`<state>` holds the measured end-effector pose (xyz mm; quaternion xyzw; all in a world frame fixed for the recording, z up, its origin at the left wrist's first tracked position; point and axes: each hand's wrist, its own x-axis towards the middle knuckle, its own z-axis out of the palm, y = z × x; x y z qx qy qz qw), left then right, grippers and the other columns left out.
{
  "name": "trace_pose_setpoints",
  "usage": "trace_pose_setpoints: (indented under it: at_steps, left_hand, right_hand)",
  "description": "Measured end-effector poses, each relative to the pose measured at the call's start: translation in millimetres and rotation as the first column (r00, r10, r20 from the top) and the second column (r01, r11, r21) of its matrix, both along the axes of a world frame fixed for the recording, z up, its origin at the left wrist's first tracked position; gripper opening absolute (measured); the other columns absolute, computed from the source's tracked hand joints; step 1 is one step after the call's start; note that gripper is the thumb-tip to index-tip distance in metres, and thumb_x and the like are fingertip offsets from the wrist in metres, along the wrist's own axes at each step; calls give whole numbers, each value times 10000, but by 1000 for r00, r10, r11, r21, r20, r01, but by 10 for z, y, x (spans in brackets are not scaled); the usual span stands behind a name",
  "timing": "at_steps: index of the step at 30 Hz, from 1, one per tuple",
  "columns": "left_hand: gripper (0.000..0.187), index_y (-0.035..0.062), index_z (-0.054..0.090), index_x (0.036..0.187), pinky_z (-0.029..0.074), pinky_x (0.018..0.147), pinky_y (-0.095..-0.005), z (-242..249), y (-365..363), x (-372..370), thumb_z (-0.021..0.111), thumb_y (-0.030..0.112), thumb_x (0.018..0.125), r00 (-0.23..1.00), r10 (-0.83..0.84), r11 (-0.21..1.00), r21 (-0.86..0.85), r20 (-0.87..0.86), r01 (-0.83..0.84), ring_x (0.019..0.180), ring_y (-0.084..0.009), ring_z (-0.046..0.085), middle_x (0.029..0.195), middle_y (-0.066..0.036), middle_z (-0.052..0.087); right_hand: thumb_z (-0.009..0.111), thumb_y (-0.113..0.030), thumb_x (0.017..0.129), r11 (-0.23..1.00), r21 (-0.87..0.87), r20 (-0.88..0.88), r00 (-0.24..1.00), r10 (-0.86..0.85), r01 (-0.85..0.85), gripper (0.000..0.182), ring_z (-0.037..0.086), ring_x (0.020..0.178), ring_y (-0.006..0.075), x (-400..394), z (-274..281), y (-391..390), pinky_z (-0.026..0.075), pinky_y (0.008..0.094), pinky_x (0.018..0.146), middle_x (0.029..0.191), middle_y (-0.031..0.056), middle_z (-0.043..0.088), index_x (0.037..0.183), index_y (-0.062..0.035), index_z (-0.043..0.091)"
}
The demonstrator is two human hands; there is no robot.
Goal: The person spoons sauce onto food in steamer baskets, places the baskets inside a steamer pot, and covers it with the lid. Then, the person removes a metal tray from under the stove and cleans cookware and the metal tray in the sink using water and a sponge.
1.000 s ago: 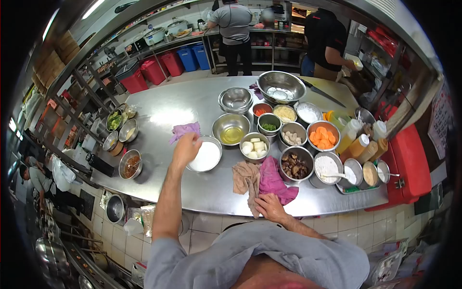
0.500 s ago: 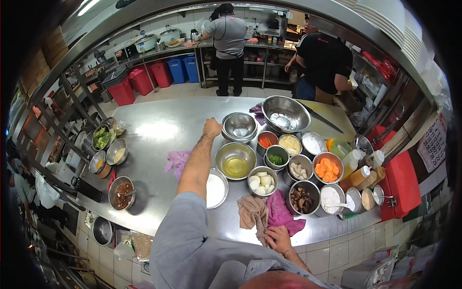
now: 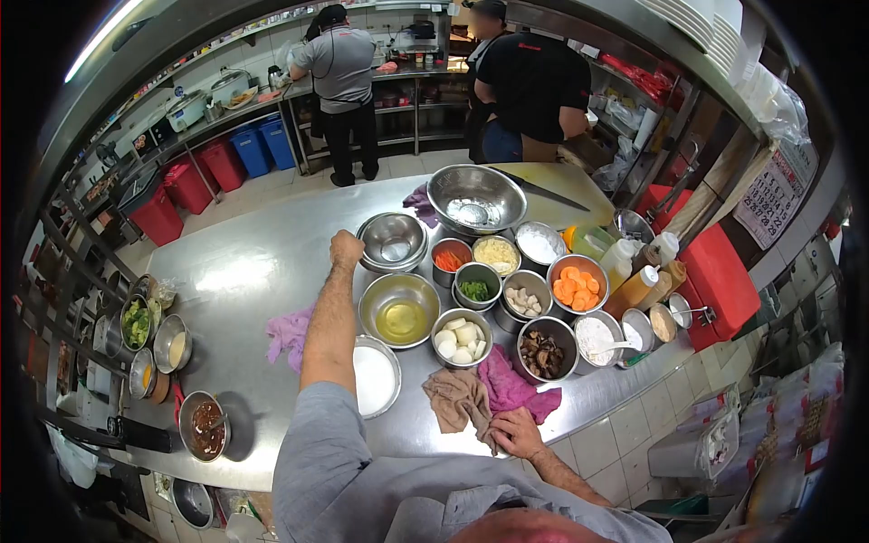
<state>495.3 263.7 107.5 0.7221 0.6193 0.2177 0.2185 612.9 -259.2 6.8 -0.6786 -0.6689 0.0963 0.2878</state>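
My left hand (image 3: 346, 249) is closed, knuckles up, at the left rim of the stacked steel bowls (image 3: 395, 241); whatever its fingers may hold is hidden. Below that stack, a steel bowl (image 3: 367, 330) contains yellowish clear liquid. Close to my left forearm, another bowl (image 3: 374, 376) has white contents, and a lilac cloth (image 3: 288, 338) lies on the far side of the arm. At the table's front edge my right hand (image 3: 518, 433) rests with fingers apart, touching the brown cloth (image 3: 460, 398) and magenta cloth (image 3: 516, 387).
Containers of carrot slices (image 3: 577, 288), dark mushroom-like pieces (image 3: 546, 354) and white chunks (image 3: 460, 342) crowd the right side. A knife (image 3: 543, 191) lies on the cutting board (image 3: 570, 185) behind. At left is a bowl of brown sauce (image 3: 206, 428). Other people stand beyond the table.
The view has swung to the right, so the table and bowls appear farther left. My left hand stays beside the stacked bowls, and my right hand remains by the cloths.
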Motion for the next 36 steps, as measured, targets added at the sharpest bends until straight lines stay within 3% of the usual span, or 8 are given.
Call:
trace_pose_setpoints:
  at_steps: [5, 13, 17, 21, 25, 30, 34, 36]
  left_hand:
    - [349, 4, 643, 989, 497, 849, -392, 36, 31, 43, 677, 180, 689, 994, 104, 983, -156, 28, -98, 1004, -318, 601, 1065, -195, 618]
    - [417, -24, 641, 994, 479, 870, -377, -163, 335, 45, 669, 236, 670, 997, 7, 956, -292, 74, 15, 1013, -324, 596, 1084, -206, 610]
    - [390, -25, 645, 985, 476, 870, -387, -52, 225, 111, 645, 222, 683, 994, 49, 976, -216, 98, -27, 1031, -320, 588, 1073, -209, 614]
    - [308, -67, 643, 919, 545, 675, -369, 226, 103, 98, 578, 167, 729, 991, -16, 980, -193, 132, 41, 718, -291, 675, 869, -216, 657]
    - [303, -86, 638, 856, 547, 606, -383, 403, 90, 21, 547, 189, 765, 978, -60, 990, -115, 201, 85, 543, -308, 649, 786, -220, 654]
    - [271, -14, 645, 909, 518, 756, -417, 648, 46, 16, 540, 205, 787, 995, -31, 963, 265, -92, 54, 846, -327, 646, 1009, -208, 622]
    - [182, 53, 650, 884, 503, 771, -426, 659, -121, 211, 528, 154, 796, 973, -77, 912, 378, -216, 156, 1009, -311, 571, 1149, -139, 554]
    - [131, 82, 641, 837, 505, 723, -438, 596, -177, 326, 535, 141, 788, 939, -139, 704, 636, -315, 317, 1038, -285, 533, 1148, -82, 523]
  right_hand:
    - [637, -209, 753, 1000, 9, -5, 1000, -18, 18, 188, 503, 886, 235, -10, -24, 6, 384, 362, 770, 972, 20, 589, 925, -134, 637]
    - [648, -200, 750, 1000, 4, 5, 1000, -24, 24, 180, 531, 888, 234, -17, 31, 13, 395, 360, 794, 963, 31, 608, 908, -114, 646]
    - [649, -199, 749, 1000, 17, -14, 1000, -24, 24, 182, 531, 886, 234, -13, 49, 21, 396, 360, 792, 960, 33, 609, 910, -113, 647]
    - [644, -211, 744, 1000, 16, -20, 1000, -21, 21, 189, 505, 885, 235, 5, -15, 10, 386, 356, 772, 967, 19, 592, 914, -129, 644]
    - [648, -205, 739, 1000, 2, -23, 999, -25, 25, 194, 506, 884, 237, 14, -14, 5, 388, 359, 770, 967, 19, 591, 917, -127, 643]
    - [645, -189, 741, 1000, 21, -24, 1000, -8, 9, 187, 507, 872, 245, 17, -37, 22, 391, 362, 765, 958, 27, 590, 917, -126, 642]
    - [642, -189, 747, 1000, 26, -19, 1000, -13, 14, 189, 508, 873, 250, 9, -23, 29, 393, 363, 771, 953, 36, 591, 924, -123, 641]
    - [642, -190, 747, 999, 26, -23, 1000, -22, 22, 191, 509, 875, 250, -1, -21, 33, 393, 363, 775, 952, 37, 590, 925, -121, 641]
